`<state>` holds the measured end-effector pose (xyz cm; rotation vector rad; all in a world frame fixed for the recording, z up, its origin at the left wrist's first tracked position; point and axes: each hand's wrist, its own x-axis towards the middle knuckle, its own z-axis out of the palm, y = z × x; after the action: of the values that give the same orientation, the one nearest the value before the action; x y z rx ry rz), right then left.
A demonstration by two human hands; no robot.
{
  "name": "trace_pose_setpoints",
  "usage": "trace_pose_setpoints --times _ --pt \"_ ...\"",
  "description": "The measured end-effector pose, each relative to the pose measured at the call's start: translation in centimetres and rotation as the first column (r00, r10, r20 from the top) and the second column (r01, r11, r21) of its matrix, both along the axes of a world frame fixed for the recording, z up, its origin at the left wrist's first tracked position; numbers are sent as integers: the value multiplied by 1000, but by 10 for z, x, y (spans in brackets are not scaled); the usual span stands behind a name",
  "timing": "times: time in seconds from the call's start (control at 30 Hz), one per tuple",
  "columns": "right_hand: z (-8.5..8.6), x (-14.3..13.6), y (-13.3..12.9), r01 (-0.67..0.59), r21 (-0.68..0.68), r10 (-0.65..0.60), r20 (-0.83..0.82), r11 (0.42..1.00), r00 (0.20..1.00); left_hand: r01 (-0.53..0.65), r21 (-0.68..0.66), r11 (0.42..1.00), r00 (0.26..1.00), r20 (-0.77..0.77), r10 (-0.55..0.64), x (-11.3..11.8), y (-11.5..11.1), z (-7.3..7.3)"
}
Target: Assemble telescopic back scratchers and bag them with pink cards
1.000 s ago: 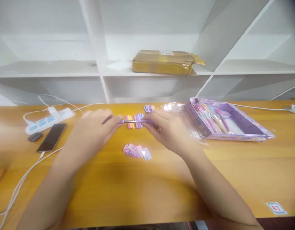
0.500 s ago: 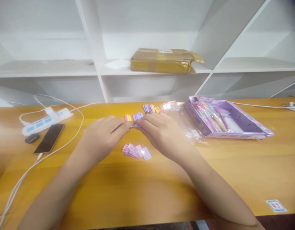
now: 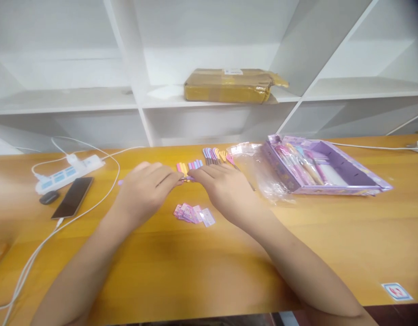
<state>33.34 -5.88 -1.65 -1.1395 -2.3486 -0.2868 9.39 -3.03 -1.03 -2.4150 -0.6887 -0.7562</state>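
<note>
Between my two hands is a slim purple pen held level, with a shiny ringed metallic joint (image 3: 184, 179) at its middle. The fingers of my left hand (image 3: 146, 188) close round its left part, and a purple end sticks out past the knuckles. My right hand (image 3: 225, 188) pinches its right part, mostly hidden by the fingers. Just beyond the hands lie yellow, pink and blue barrels (image 3: 195, 165) in short rows. Behind them are several curved colourful pieces (image 3: 213, 154) with dark stems. Small pink cards (image 3: 188, 213) lie overlapped in front of the hands.
To the right, a purple box (image 3: 341, 191) holds several wrapped pens (image 3: 304, 165), with clear plastic wrap (image 3: 273, 185) beside it. At left are a power strip (image 3: 69, 172), a phone (image 3: 73, 197) and white cables. A taped brown parcel (image 3: 225, 88) sits on the shelf.
Both hands keep hold of the pen, with more of its metallic joint showing between them. My right hand has shifted slightly, uncovering the dark stems behind. The view has moved slightly.
</note>
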Motion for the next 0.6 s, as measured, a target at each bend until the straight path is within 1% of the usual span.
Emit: trace_pose_setpoints --times 0.07,0.13,0.23,0.33,0.47,0.53,0.6 --pt "0 -1 0 29 -20 -29 -15 999 999 5 -1 1000 1000 7 -5 -2 2 0" --pt "0 -1 0 29 -33 -29 -12 999 1000 12 -3 1000 1000 11 -12 -3 3 1" --pt "2 1 3 14 -7 -14 -7 1000 1000 22 -3 1000 999 27 -22 -4 3 5" --pt "2 2 5 16 62 -15 -15 998 1000 49 8 999 997 67 -50 -5 6 6" --pt "-2 5 12 35 151 -33 -21 988 999 66 10 998 991 117 -67 -9 14 1" --pt "-8 7 20 53 241 -49 -23 969 999 33 -2 999 991 131 -33 -14 18 0" --pt "-15 12 31 78 366 -74 -24 927 997 -31 -22 999 990 138 34 -19 20 2"
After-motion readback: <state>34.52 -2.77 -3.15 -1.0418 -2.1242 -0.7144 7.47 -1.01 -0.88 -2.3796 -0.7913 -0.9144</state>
